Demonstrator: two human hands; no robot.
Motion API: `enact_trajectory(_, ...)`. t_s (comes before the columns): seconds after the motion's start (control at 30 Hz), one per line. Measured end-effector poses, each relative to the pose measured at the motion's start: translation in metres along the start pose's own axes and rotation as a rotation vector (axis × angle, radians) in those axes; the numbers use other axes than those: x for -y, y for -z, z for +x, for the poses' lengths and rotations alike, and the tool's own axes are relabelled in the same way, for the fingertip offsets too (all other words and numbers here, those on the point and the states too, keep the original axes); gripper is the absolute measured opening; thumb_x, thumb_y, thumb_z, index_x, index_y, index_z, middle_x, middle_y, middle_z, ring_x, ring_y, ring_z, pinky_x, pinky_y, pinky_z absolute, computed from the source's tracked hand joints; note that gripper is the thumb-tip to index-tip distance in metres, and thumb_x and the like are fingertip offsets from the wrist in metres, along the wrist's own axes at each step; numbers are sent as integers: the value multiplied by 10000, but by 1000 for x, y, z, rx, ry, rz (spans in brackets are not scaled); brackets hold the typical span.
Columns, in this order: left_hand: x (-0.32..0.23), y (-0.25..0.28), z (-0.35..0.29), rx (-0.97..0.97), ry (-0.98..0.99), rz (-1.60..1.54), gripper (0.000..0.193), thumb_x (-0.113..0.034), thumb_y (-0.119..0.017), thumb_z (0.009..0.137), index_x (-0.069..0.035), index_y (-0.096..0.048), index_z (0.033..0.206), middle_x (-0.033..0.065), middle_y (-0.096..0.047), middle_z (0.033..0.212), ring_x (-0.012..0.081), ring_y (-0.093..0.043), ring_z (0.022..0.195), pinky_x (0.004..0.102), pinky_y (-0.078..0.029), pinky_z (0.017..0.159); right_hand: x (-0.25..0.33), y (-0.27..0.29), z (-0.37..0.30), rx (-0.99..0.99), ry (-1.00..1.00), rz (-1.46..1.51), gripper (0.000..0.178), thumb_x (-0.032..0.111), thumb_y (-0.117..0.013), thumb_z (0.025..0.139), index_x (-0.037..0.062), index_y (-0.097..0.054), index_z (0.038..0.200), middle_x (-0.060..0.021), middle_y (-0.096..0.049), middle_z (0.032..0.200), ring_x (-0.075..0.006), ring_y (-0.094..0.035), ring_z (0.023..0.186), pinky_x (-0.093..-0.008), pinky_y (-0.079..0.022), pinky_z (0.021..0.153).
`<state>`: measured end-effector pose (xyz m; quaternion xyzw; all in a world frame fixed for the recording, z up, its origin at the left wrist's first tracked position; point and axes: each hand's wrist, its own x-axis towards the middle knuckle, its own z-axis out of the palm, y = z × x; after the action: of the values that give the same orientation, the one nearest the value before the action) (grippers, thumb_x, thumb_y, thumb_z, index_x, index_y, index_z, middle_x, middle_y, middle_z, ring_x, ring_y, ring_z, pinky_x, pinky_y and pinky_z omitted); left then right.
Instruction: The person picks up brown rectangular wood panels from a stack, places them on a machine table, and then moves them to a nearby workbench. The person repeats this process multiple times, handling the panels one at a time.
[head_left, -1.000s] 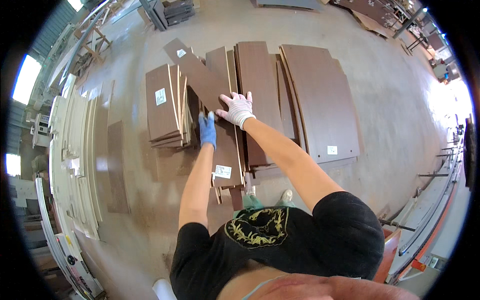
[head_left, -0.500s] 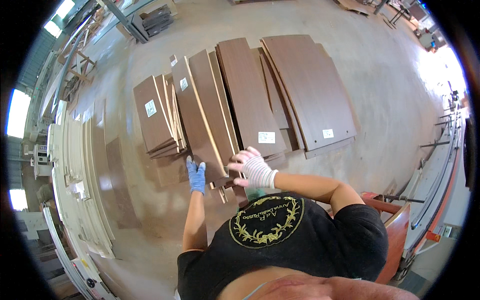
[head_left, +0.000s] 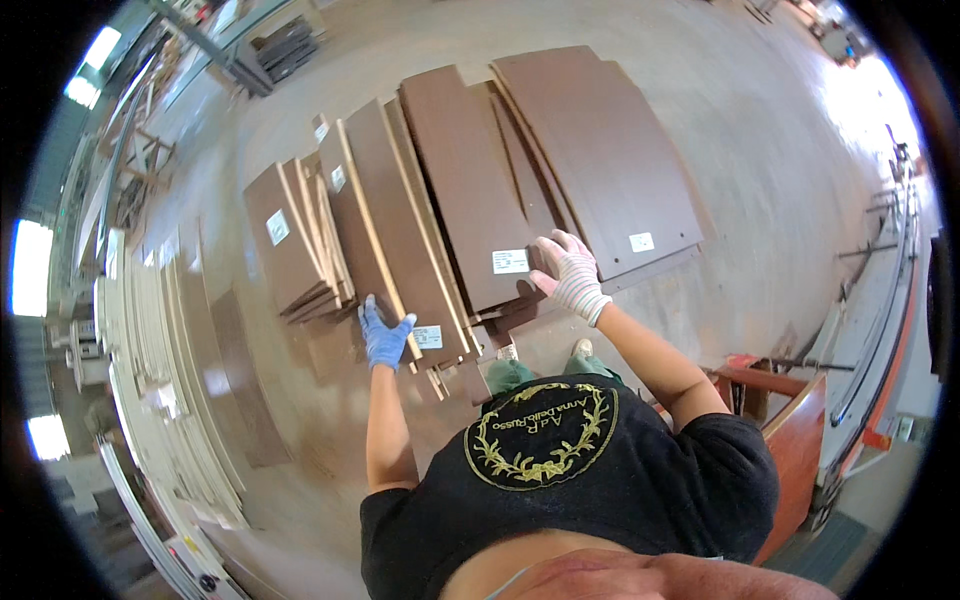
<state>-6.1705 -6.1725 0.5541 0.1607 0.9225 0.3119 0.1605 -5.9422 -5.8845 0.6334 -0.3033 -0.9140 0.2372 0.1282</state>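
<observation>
My left hand (head_left: pixel 385 335), in a blue glove, has its fingers spread over the near end of a narrow brown panel (head_left: pixel 355 230) with a pale edge. Just right of it, a second narrow brown panel (head_left: pixel 405 230) bears a white label (head_left: pixel 427 337) by its near end. My right hand (head_left: pixel 574 278), in a white striped glove, reaches out with fingers apart beside the near right corner of a wider brown panel (head_left: pixel 465 180). Whether its fingertips touch that panel I cannot tell. Neither hand grips anything.
A large brown panel (head_left: pixel 610 150) lies to the right on a stack. Shorter boards (head_left: pixel 285 225) are piled at the left. Long pale strips (head_left: pixel 165 360) line the floor farther left. A reddish-brown cabinet-like piece (head_left: pixel 795 450) stands near my right elbow.
My right hand has left the narrow panels and moved right to the wider panel's corner. My left hand has shifted slightly forward, its fingers spreading. The label beside it has come into sight.
</observation>
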Motion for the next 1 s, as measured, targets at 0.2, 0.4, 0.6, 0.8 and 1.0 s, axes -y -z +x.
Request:
enact_trajectory(0.2,-14,-7,-16,-125,-133,69,761,-272,-725,705,-38,-352,1326,221,-281,1387,325,-227,1313,394,-193,1078,-77,31,-56,32,-179,-76,579,346,-677,669,150,-508,1187,-180,-431,1270,-365,-391,1181,-460,-334,974)
enact_trajectory(0.4,-214,-88,-58,-216,-537,-76,570,-302,-606,820,-25,-413,1279,176,-307,1381,315,-292,1283,429,-255,1050,-207,78,-142,-13,-501,-70,538,379,-639,715,168,-504,1191,-166,-441,1253,-339,-403,1170,-436,-350,961)
enact_trajectory(0.6,-392,-310,-144,253,-986,-161,496,-206,-620,807,-46,-449,1244,165,-363,1347,278,-351,1249,401,-277,1040,-354,163,-231,-73,-860,8,555,449,-575,748,177,-481,1224,-150,-398,1297,-304,-371,1214,-439,-318,994)
enact_trajectory(0.8,-523,-547,-243,970,-753,-229,466,-153,-635,801,-10,-467,1211,158,-424,1283,244,-380,1207,349,-282,1023,-484,269,-330,-165,-1118,124,526,464,-569,754,192,-513,1202,-127,-455,1263,-315,-414,1186,-436,-335,987)
enact_trajectory(1.0,-580,-664,-232,1141,-744,-6,465,-162,-619,812,-1,-458,1217,151,-491,1233,244,-440,1168,349,-317,1005,-616,343,-356,-396,-1213,-69,510,476,-582,719,206,-550,1150,-108,-495,1207,-298,-452,1141,-445,-348,956)
